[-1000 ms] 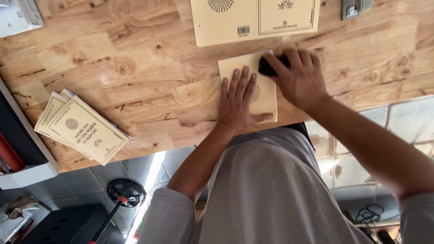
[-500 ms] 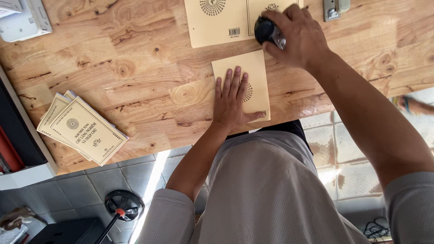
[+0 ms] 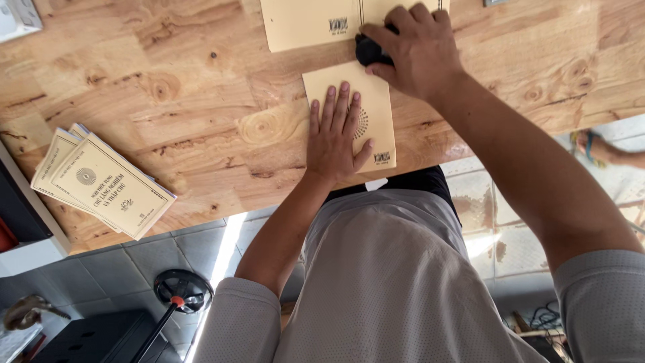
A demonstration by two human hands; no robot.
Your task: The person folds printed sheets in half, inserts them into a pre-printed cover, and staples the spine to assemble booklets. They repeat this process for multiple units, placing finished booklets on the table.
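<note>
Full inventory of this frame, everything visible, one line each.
Booklet: one, cream, table's near edge, under the left hand.
Black tool: one, at the booklet's far edge, gripped by the right hand.
Open cover sheet: one, cream, table's far side.
Booklet stack: several, cream, table's left.
Wooden table: one, light brown.
Black wheel: one, on the floor.
Left hand: flat on the booklet.
Right hand: closed around the tool.

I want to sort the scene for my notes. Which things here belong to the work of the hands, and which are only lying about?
In use:
- left hand, flat on the booklet
- right hand, gripping a black tool at the booklet's top edge
- open cover sheet above it

Lying about:
- booklet stack at the table edge
- black stand on the floor
</note>
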